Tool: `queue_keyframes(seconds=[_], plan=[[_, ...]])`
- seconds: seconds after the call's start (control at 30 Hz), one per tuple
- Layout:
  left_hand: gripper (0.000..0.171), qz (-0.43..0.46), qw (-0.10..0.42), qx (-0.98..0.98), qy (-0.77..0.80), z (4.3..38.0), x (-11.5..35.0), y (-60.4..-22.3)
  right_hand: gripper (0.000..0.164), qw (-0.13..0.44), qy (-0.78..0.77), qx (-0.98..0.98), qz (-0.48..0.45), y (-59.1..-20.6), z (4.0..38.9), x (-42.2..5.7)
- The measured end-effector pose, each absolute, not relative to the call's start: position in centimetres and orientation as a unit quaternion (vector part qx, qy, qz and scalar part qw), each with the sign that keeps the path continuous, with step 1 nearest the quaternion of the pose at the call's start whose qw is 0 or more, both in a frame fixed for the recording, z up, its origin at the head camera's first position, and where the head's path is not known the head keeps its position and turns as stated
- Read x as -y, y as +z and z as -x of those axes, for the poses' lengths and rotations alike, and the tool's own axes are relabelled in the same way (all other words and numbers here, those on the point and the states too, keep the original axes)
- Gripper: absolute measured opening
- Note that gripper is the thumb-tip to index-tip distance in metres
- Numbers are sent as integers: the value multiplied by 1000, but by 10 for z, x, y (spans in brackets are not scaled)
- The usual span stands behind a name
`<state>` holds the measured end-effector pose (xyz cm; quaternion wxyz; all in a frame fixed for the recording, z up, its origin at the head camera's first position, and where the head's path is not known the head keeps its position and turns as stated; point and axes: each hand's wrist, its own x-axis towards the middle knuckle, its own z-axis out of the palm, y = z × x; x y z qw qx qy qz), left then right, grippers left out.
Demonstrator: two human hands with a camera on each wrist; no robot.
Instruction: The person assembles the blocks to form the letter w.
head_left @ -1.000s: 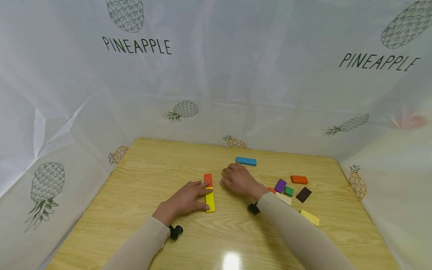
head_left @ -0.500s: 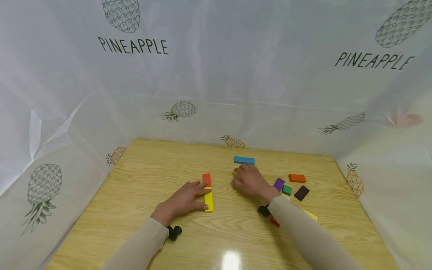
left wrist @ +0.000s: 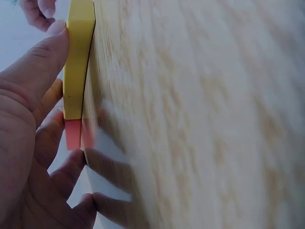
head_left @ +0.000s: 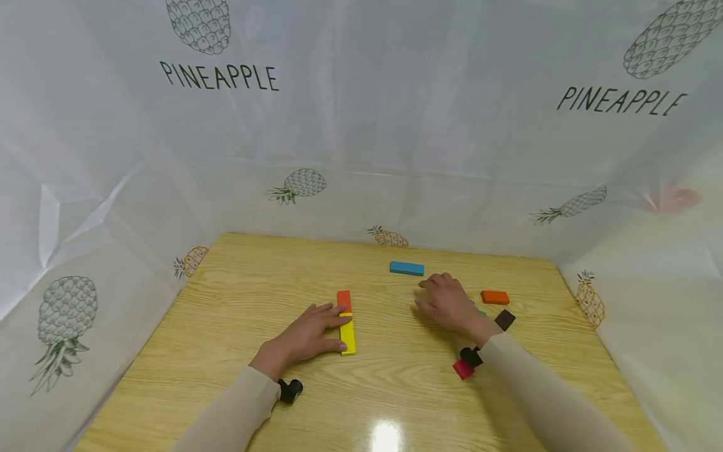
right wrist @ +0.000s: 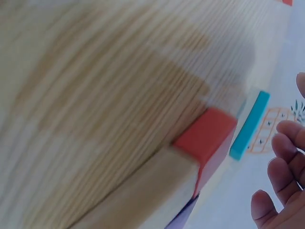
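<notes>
My left hand (head_left: 307, 333) rests on two blocks laid end to end. Its thumb touches the near part of the yellow block (head_left: 348, 339), and a finger reaches over where that block meets the orange-red block (head_left: 344, 299). In the left wrist view, the spread fingers lie along these blocks close to the tabletop. Over the group of loose blocks on the right is my right hand (head_left: 449, 306), fingers loosely bent and holding nothing. The right wrist view shows a red block (right wrist: 209, 133), a plain wood block (right wrist: 143, 191) and a purple block (right wrist: 183, 217) close by.
A blue block (head_left: 407, 269) lies at the back of the wooden table (head_left: 271, 270). Around the right arm are an orange block (head_left: 494, 297), a dark brown block (head_left: 504, 319) and a crimson block (head_left: 463, 369). A pineapple-print curtain (head_left: 361, 125) encloses the table.
My right hand has moved right, away from the blue block and over the loose blocks, hiding several. The crimson block has come into view beside the right wrist. My left hand stays on its blocks.
</notes>
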<state>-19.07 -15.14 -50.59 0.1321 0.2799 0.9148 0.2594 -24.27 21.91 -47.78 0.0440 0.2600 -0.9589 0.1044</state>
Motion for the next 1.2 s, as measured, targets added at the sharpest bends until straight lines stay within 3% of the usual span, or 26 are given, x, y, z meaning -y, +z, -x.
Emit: queue_keyframes(seconds=[0.43, 0.73, 1.2], plan=[[66, -277, 129, -912, 273, 190, 153, -506, 38, 75, 84, 960, -256, -475, 226, -257], [65, -274, 128, -911, 280, 189, 152, -505, 45, 98, 76, 954, -272, -480, 210, -276], [66, -279, 125, -911, 278, 189, 151, -506, 30, 119, 58, 949, -287, -493, 205, -279]])
